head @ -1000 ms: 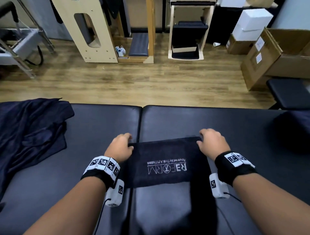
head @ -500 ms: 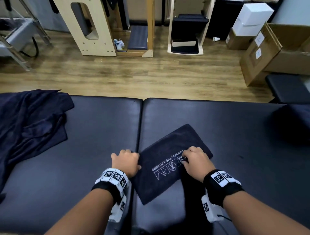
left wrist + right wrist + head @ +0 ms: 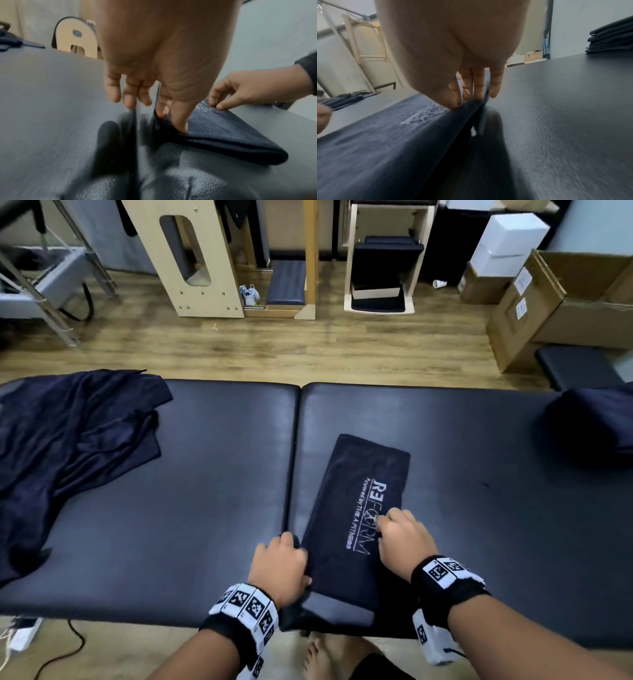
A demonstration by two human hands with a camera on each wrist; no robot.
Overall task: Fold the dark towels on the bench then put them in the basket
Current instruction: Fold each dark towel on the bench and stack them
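Note:
A folded dark towel (image 3: 356, 508) with white lettering lies lengthwise on the black bench (image 3: 171, 525), pointing away from me. My left hand (image 3: 279, 565) pinches its near left edge between thumb and forefinger (image 3: 178, 121). My right hand (image 3: 399, 537) pinches the near right edge, thumb on top beside the lettering (image 3: 453, 100). A heap of unfolded dark towels (image 3: 65, 440) lies at the bench's left end. A stack of folded dark towels (image 3: 611, 39) sits at the right end. No basket shows in any view.
Beyond the bench lies wooden floor with wooden frames (image 3: 191, 258), a white step stand (image 3: 380, 268) and cardboard boxes (image 3: 565, 302). A black stool (image 3: 579, 368) stands at the right. My bare foot (image 3: 322, 659) and a cable (image 3: 68, 645) are below the near edge.
The folded towel has been turned from lying crosswise to lying lengthwise. Both hands drew back toward the near edge with it.

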